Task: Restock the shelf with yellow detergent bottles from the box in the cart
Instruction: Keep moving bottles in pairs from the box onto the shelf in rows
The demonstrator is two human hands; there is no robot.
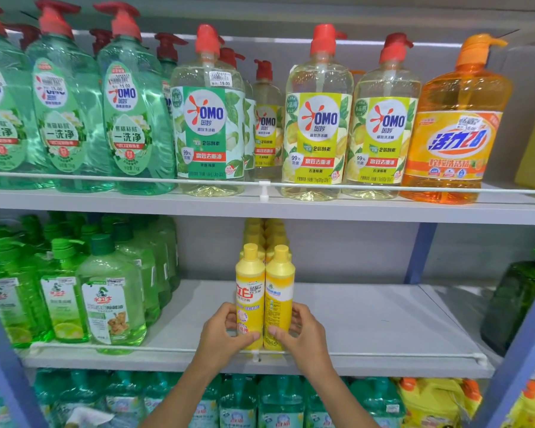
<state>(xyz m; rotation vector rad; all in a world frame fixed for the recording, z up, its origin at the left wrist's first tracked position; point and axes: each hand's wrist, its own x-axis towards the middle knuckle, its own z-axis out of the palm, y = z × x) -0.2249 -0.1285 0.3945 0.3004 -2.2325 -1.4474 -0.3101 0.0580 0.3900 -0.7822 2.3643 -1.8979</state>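
Head view, front edge of middle shelf (368, 319): left hand (226, 332) gripped 1 yellow detergent bottle (250, 291), right hand (303, 332) its twin (280, 291), touching, upright just behind the rail (383, 353), likely to square them with 2 matching rows (264, 239) behind.

The pale shelf (368, 319) carries green bottles (112, 304) at its left end, two files of yellow detergent bottles (250, 291) mid-shelf, a dark jug (516, 301) at its right end.

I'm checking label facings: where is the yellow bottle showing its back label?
Head view, front edge of the middle shelf: the right bottle of the front pair, gripped by the right hand, touching the left bottle.
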